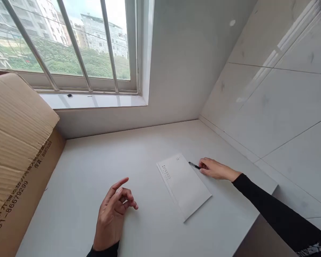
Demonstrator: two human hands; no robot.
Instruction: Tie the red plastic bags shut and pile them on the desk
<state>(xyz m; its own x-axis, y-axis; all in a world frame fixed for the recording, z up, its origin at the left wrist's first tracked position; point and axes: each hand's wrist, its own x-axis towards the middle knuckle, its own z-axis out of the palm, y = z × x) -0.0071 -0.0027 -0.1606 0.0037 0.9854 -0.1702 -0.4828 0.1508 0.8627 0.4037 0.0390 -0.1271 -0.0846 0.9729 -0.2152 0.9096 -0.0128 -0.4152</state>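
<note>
A white notepad [187, 189] lies flat on the white tabletop [139, 153], with small handwriting near its upper left edge. Beside its right edge, my right hand [210, 168] has its fingers closed on the end of a black pen [194, 165], whose other end points toward the pad. My left hand [116, 207] is above the table, left of the pad and apart from it. Its index finger is stretched out and the other fingers are loosely bent, with nothing in them.
A large cardboard box [29, 171] with printed text and a raised flap stands at the left. A barred window [82, 46] with a sill [101, 101] is behind the table. The tiled wall [283, 96] bounds the right side. The table's edge drops off at the lower right.
</note>
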